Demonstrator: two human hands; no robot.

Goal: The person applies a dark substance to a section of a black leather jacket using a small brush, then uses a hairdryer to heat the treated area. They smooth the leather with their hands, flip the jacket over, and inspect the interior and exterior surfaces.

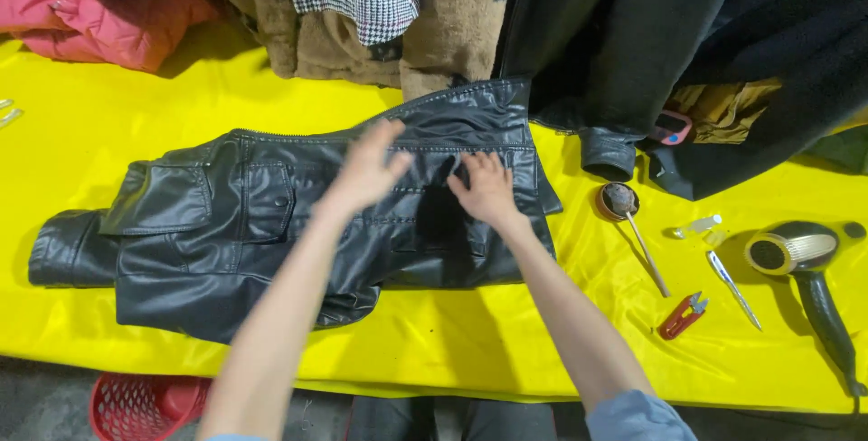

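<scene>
Both hands, left hand (366, 170) and right hand (488, 190), lie spread flat on the black leather jacket (226, 224), gripping nothing.

Looks like a garment repair/cleaning workshop: yellow-covered worktable (136, 98), coats piled at back (380, 16), black leather jacket (271, 224) spread flat, hairdryer (800, 256), red thread snips (683, 314), small brush (624, 206) alongside.

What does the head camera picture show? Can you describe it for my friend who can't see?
Two bare hands, the left hand and the right hand, rest on a black leather jacket spread on a yellow table cover. To the right lie a hair dryer, red snips and a small brush.
</scene>
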